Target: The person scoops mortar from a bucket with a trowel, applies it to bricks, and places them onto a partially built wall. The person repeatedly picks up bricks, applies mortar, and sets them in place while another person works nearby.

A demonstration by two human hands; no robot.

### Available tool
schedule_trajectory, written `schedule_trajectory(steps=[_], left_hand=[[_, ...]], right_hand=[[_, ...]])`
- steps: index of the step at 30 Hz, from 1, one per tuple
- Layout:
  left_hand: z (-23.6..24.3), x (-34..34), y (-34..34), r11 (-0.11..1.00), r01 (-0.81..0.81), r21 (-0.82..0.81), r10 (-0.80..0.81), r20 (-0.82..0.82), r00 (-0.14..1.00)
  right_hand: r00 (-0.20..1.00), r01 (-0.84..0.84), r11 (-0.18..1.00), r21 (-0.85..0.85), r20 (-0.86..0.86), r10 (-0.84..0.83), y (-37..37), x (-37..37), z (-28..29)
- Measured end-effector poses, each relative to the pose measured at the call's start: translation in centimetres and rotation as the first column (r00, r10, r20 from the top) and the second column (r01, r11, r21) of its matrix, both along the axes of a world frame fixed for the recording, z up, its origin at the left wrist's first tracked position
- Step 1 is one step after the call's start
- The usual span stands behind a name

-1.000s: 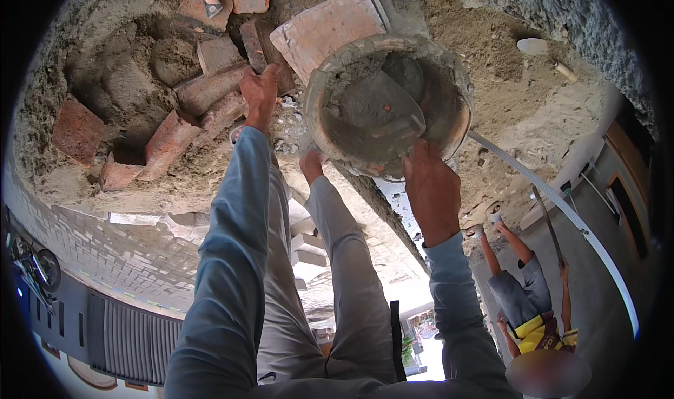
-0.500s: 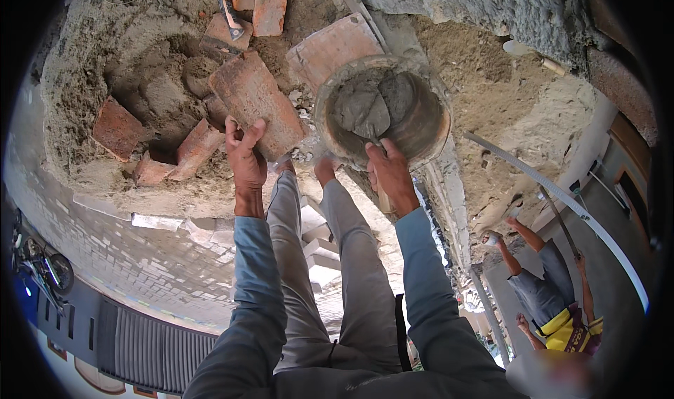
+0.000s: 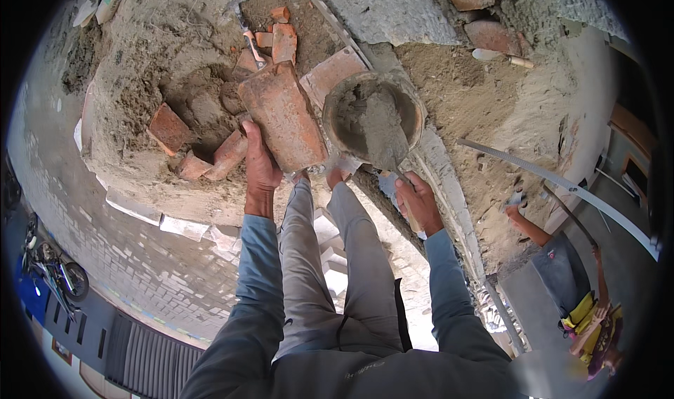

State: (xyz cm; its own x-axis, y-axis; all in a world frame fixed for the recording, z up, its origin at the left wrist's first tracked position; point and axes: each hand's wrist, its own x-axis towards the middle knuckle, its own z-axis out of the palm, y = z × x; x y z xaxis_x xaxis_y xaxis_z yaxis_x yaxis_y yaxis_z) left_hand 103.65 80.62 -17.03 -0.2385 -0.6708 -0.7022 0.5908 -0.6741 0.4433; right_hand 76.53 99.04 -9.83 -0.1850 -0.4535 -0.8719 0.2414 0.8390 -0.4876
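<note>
My left hand (image 3: 260,161) is closed on the lower left edge of a large red brick (image 3: 284,118), held up in front of me with its broad face showing. My right hand (image 3: 420,202) is wrapped round the handle of a trowel (image 3: 400,166). Wet grey mortar (image 3: 382,121) heaps over its blade and hides most of it. The loaded blade sits over the mouth of a round bucket (image 3: 417,111), which has more mortar inside.
Beyond the held brick lie a hammer (image 3: 251,42) and broken brick pieces (image 3: 283,43). A flat brick (image 3: 333,74) rests behind the bucket. Several bricks (image 3: 168,128) lie in the sand at left. At right are another trowel (image 3: 503,57), a pale strip (image 3: 562,182) and a co-worker (image 3: 565,272).
My right hand has drawn the trowel back toward me and to the right, bringing up a heap of mortar. The brick in my left hand has shifted slightly right in view.
</note>
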Motion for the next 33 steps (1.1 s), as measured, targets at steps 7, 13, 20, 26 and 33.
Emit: schedule_trajectory(steps=[7, 13, 20, 26, 33], left_hand=[[11.3, -5.9, 0.7, 0.998, -0.035, -0.060, 0.027, -0.134, 0.991], [19.7, -7.1, 0.9, 0.979, 0.026, -0.204, -0.052, -0.124, 0.991], [29.5, -5.6, 0.4, 0.950, 0.076, -0.303, -0.132, -0.170, 0.977], [33.7, -2.9, 0.3, 0.930, 0.255, -0.264, -0.315, -0.218, 0.924], [34.4, -2.7, 0.4, 0.915, 0.283, -0.287, -0.333, -0.142, 0.932]], right_hand=[[0.963, -0.202, 0.964, -0.175, -0.212, 0.164, -2.0, 2.8, 18.6], [0.392, -0.676, 0.732, -0.080, -0.881, 0.266, -5.2, 7.7, 27.3], [0.399, -0.728, 0.634, -0.262, -0.913, 0.080, -5.1, 7.0, 33.2], [0.913, -0.407, 0.845, -0.347, -0.168, 0.371, -7.0, 0.5, 42.5], [0.744, -0.667, 0.726, -0.167, -0.103, 0.660, -9.5, -2.0, 47.1]])
